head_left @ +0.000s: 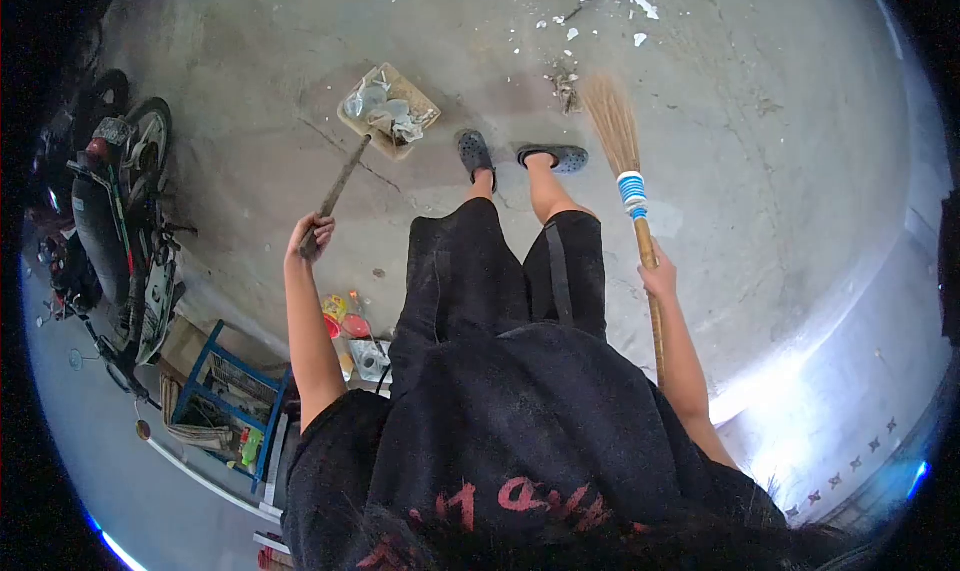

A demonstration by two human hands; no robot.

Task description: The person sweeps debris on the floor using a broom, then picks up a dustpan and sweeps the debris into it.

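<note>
My left hand (311, 237) is closed around the wooden handle of a dustpan (425, 108), held out at the left. Its pale, squarish pan carries crumpled clear plastic and scraps of litter (403, 123). On the other side, my right hand (659, 273) grips the stick of a straw broom (612, 123) with blue and white binding below its bristles. The bristles point away from me, close beside a small heap of dark debris (565, 88) on the concrete floor.
White flakes (641, 39) lie scattered on the floor (800, 171) farther ahead. A motorcycle (105, 226) stands at the left, with a blue metal rack (225, 401) nearer me. Colourful items (352, 323) sit on the floor by my left leg. Two dark clogs (474, 151) are on my feet.
</note>
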